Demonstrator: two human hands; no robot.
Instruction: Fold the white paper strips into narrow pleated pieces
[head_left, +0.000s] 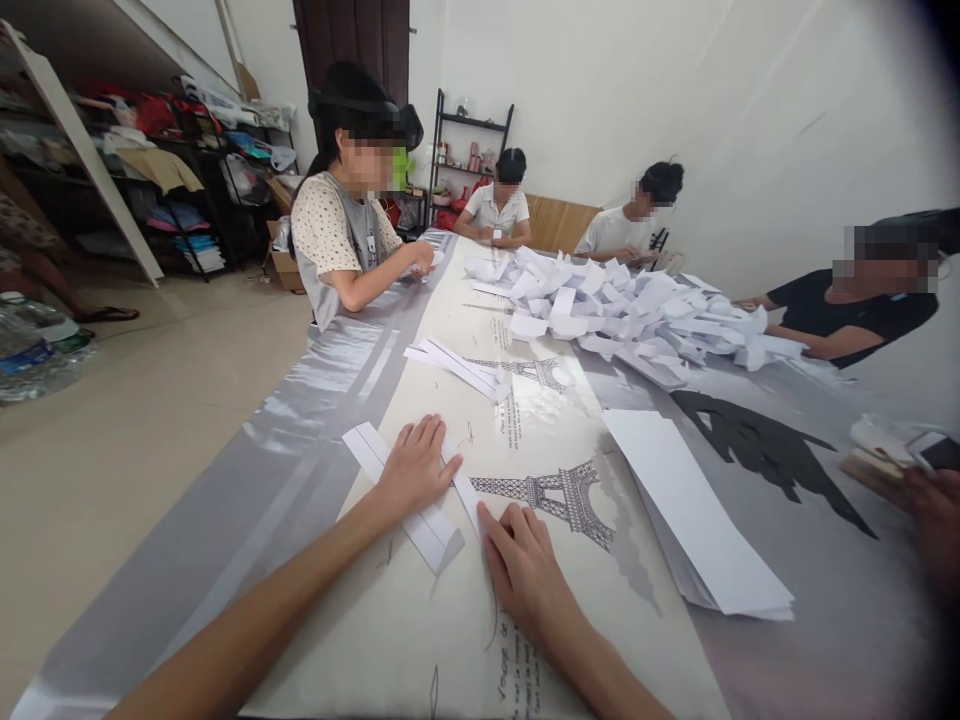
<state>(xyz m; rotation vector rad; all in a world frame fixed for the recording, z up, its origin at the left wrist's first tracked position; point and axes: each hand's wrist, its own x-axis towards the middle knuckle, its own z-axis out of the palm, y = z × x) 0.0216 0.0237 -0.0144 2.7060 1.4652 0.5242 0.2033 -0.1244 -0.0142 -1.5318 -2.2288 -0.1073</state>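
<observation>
Your left hand (412, 475) lies palm down, fingers (429, 438) together, thumb apart, across a creased paper strip (433, 535) on the worktop (255, 510). Your right index finger touches a narrow strip (466, 497) between both hands; the right hand (529, 565) hides its thumb, so pinching cannot be confirmed. Stacked sheets (705, 510) right of those fingers; paper heap (622, 310) beyond.
</observation>
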